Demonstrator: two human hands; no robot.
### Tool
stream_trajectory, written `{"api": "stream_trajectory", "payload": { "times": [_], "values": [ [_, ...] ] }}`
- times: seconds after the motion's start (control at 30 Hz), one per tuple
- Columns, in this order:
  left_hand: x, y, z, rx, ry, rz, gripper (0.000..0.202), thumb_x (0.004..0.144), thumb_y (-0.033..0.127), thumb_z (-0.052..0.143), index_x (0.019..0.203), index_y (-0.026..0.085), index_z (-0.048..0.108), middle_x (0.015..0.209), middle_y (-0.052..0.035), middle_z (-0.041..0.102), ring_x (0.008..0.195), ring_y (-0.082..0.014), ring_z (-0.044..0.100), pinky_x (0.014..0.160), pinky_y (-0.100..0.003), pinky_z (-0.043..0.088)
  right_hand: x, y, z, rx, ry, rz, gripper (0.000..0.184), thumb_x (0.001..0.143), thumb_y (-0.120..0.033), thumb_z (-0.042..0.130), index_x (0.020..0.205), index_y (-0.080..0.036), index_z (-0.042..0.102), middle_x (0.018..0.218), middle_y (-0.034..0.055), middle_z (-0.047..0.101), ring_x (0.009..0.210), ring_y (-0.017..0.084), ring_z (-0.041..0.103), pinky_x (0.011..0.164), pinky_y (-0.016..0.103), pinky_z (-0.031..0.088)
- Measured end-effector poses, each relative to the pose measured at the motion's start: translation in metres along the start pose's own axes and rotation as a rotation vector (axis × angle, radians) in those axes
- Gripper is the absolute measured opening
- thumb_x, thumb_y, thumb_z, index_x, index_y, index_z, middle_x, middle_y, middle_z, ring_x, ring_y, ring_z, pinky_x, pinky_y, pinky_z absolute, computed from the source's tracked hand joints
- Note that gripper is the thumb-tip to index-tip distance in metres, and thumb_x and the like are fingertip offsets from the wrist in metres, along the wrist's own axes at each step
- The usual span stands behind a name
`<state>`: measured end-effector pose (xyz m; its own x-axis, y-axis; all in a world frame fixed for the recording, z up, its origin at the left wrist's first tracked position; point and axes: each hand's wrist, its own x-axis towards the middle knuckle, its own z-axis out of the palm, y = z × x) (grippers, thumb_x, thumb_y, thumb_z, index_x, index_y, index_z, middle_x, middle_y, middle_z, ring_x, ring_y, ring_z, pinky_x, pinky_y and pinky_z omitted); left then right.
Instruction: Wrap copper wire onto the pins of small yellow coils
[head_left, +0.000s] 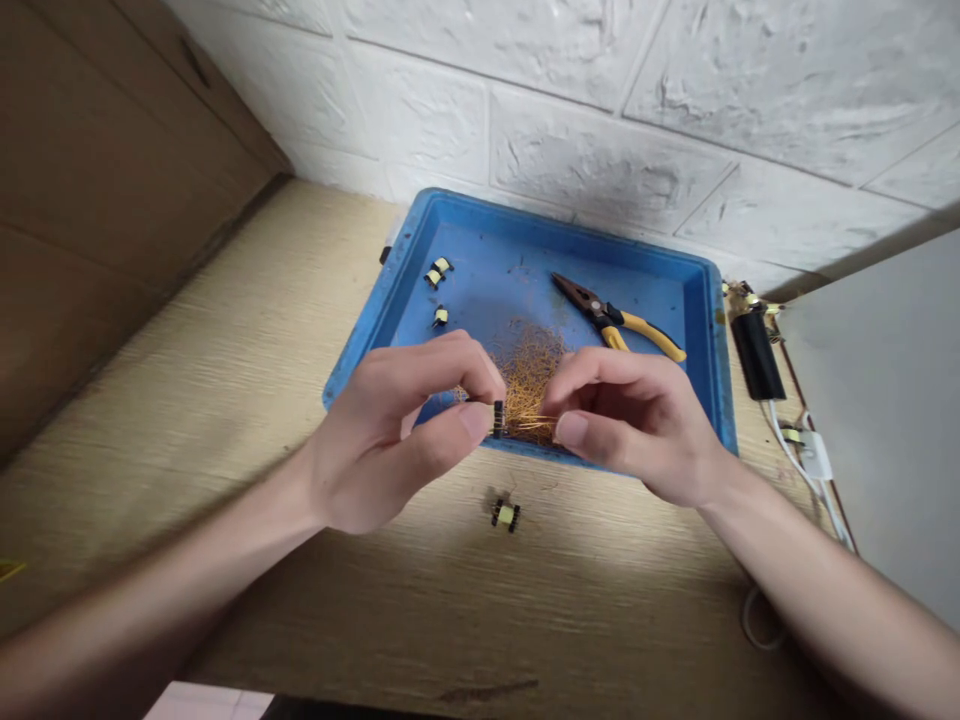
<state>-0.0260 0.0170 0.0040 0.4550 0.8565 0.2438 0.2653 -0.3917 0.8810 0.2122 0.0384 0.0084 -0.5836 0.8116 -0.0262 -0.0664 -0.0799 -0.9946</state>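
— What is held by the left hand (390, 430)?
— A small black bobbin (498, 418), pinched between thumb and forefinger.
— And the right hand (630, 420)?
— Curled just beside it, apparently pinching fine copper wire (529, 375); a blue plastic tray (525, 225) and yellow-handled pliers (615, 320) are seen beyond.

A pale wood-grain bench (187, 420) carries a blue plastic tray (480, 207), a small wound bobbin (505, 515) in front of it, and a black cylindrical component (757, 355) with white cable (795, 465) to the right.

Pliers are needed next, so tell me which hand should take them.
Right, probably: the right hand lies closest to the pliers, while the left hand is pinching the small bobbin beside the copper wire.
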Motion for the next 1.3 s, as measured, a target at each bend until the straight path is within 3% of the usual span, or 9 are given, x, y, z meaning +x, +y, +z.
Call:
{"api": "stream_trajectory", "payload": {
  "times": [0.33, 0.5, 0.77, 1.0, 1.3],
  "values": [
    [0.0006, 0.0030, -0.0021, -0.018, -0.045, -0.004, 0.016, 0.098, 0.020, 0.053, 0.087, 0.023, 0.064, 0.086, -0.0020, 0.068, 0.079, -0.0190, 0.060, 0.075, -0.036, 0.048, 0.0022, -0.0029, 0.0004, 0.040, -0.026, 0.050, 0.012, 0.088, -0.023, 0.077, 0.078, -0.019, 0.073, 0.063, -0.0027, 0.060, 0.054, 0.009, 0.046, 0.047, 0.023, 0.035],
    [0.0007, 0.0037, -0.0028, -0.008, -0.061, 0.008, 0.015, 0.098, 0.022, 0.054, 0.087, 0.023, 0.064, 0.085, -0.0030, 0.069, 0.079, -0.0205, 0.061, 0.077, -0.038, 0.050, 0.0042, -0.0041, -0.0004, 0.093, -0.040, 0.050, 0.011, 0.088, -0.020, 0.076, 0.077, -0.018, 0.075, 0.067, -0.0014, 0.068, 0.054, 0.008, 0.050, 0.050, 0.023, 0.041],
    [0.0020, 0.0030, -0.0015, -0.005, -0.087, 0.041, 0.017, 0.098, 0.021, 0.052, 0.085, 0.024, 0.063, 0.084, -0.0017, 0.068, 0.077, -0.0194, 0.061, 0.074, -0.036, 0.049, 0.0042, -0.0018, 0.0012, -0.009, -0.015, 0.054, 0.008, 0.087, -0.018, 0.075, 0.079, -0.017, 0.073, 0.066, -0.0026, 0.063, 0.055, 0.008, 0.047, 0.049, 0.022, 0.035],
    [0.0035, 0.0053, -0.0007, -0.010, -0.103, 0.032, 0.018, 0.098, 0.022, 0.053, 0.085, 0.024, 0.065, 0.083, -0.0024, 0.068, 0.077, -0.0198, 0.060, 0.074, -0.037, 0.051, 0.0025, 0.0022, -0.0004, -0.057, -0.052, 0.016, 0.007, 0.090, -0.023, 0.078, 0.086, -0.018, 0.075, 0.069, -0.0016, 0.065, 0.061, 0.010, 0.052, 0.054, 0.023, 0.042],
    [0.0050, 0.0075, -0.0004, -0.031, -0.143, 0.050, 0.019, 0.095, 0.016, 0.053, 0.080, 0.022, 0.064, 0.076, 0.0001, 0.063, 0.075, -0.0180, 0.056, 0.074, -0.035, 0.046, 0.0040, -0.0014, 0.0016, 0.030, -0.143, 0.003, 0.005, 0.090, -0.016, 0.079, 0.085, -0.017, 0.077, 0.076, -0.0006, 0.070, 0.065, 0.009, 0.058, 0.058, 0.023, 0.048]
  ]
}}
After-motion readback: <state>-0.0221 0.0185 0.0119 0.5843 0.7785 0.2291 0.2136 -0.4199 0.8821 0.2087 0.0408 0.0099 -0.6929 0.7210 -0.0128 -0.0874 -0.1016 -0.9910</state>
